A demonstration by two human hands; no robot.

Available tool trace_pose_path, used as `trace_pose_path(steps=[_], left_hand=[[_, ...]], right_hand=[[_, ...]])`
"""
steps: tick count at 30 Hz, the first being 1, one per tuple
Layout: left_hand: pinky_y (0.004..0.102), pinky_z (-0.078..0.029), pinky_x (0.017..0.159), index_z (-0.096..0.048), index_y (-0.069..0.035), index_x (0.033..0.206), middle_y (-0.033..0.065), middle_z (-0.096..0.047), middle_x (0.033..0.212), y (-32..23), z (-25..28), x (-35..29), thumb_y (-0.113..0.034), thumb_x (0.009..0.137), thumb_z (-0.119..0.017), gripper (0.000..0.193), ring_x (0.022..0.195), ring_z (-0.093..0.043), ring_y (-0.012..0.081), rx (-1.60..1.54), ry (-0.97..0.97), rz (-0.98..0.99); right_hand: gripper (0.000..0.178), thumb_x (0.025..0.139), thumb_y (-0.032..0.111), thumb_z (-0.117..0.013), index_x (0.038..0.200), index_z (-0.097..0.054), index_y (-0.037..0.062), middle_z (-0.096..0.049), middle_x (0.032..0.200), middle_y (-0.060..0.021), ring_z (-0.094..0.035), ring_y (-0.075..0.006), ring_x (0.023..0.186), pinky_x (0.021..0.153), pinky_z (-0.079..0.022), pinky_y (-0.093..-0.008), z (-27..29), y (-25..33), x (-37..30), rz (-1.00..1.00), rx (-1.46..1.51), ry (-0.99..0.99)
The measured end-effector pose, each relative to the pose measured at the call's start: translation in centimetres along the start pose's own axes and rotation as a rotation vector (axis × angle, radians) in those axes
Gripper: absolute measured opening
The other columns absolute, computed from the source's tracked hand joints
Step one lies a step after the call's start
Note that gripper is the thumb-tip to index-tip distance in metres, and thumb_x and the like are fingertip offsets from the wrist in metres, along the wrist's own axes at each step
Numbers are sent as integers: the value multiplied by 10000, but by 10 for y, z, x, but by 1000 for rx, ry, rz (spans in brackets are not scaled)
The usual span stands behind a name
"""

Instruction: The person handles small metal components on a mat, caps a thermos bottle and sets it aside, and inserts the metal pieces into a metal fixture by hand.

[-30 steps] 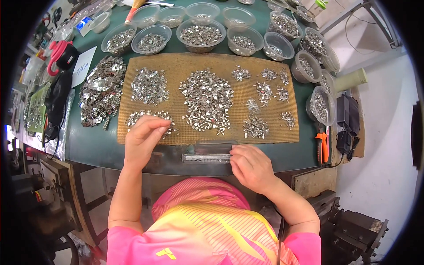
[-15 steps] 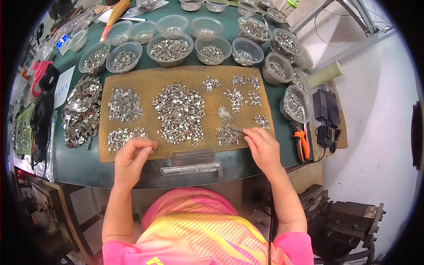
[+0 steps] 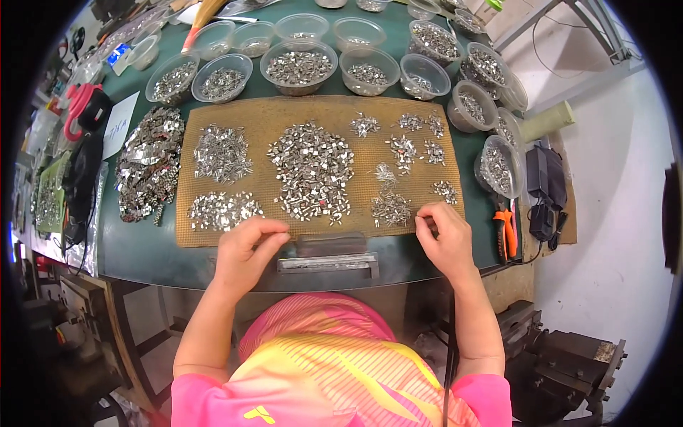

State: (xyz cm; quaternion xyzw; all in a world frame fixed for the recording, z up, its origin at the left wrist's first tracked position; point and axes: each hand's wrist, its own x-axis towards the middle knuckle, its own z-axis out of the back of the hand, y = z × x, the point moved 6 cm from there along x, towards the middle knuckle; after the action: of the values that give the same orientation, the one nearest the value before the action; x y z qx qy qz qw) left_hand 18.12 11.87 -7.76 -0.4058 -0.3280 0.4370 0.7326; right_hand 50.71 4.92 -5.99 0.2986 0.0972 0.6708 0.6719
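My left hand point(image 3: 249, 250) is at the front edge of a brown ribbed board point(image 3: 260, 171), thumb and forefinger pinched together beside a narrow metal bar fixture point(image 3: 327, 263). Whatever the pinch holds is too small to make out. At the board's front right, my right hand point(image 3: 449, 238) also has its fingertips closed, next to a pile of thin metal pins point(image 3: 391, 208). Anything in those fingers is hidden. Behind my left fingers lies a heap of small shiny metal pieces point(image 3: 226, 211). A larger heap of square metal pieces point(image 3: 311, 171) covers the middle of the board.
Clear plastic bowls point(image 3: 299, 65) of metal parts line the board's far side and curve down the right. Linked metal strips point(image 3: 149, 164) lie to the left. Orange-handled pliers point(image 3: 506, 231) and a black power adapter point(image 3: 544, 217) are at the right edge.
The whole view has shifted, so the table appears further right and higher. My left hand has moved right and nearer, towards the metal fixture. My right hand has drawn slightly nearer to me.
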Motion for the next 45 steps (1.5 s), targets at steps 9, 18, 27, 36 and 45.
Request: trace_pose_path(steps=[9, 18, 27, 36, 45], left_hand=[[309, -556, 699, -732, -51, 1130, 96, -744, 967, -1, -6, -3, -51, 878, -785, 258, 823, -716, 189, -44, -44, -7], [339, -539, 718, -726, -35, 993, 103, -711, 899, -18, -1, 1, -17, 852, -779, 152, 826, -687, 257, 55, -25, -210], [349, -537, 723, -720, -20, 1008, 112, -722, 919, -14, -4, -5, -7, 887, -735, 122, 833, -694, 266, 28, -16, -170], [327, -556, 752, -710, -15, 976, 113, -754, 951, -17, -9, -10, 13, 894, -723, 88, 853, -726, 241, -3, 27, -167], [367, -562, 699, -715, -42, 1001, 110, -729, 919, -29, -25, -13, -17, 869, -756, 140, 816, -709, 282, 12, 42, -298]], right_hand=[[136, 900, 20, -731, 1032, -701, 30, -723, 944, -96, -707, -251, 791, 688, -549, -338, -18, 56, -4, 152, 249, 222], [112, 900, 73, -717, 1009, -693, 71, -712, 934, -79, -701, -287, 874, 748, -553, -405, -38, 85, -13, 331, 216, 192], [140, 888, 46, -716, 1021, -674, 46, -700, 1045, -89, -676, -299, 1023, 871, -545, -414, -54, 87, -22, 324, 283, 214], [209, 805, 1, -752, 991, -669, 49, -712, 1045, -79, -701, -283, 997, 889, -562, -404, -53, 98, -24, 401, 162, 142], [236, 771, 21, -747, 978, -638, 49, -690, 1012, -68, -695, -243, 885, 882, -574, -400, -49, 110, -27, 487, -21, 116]])
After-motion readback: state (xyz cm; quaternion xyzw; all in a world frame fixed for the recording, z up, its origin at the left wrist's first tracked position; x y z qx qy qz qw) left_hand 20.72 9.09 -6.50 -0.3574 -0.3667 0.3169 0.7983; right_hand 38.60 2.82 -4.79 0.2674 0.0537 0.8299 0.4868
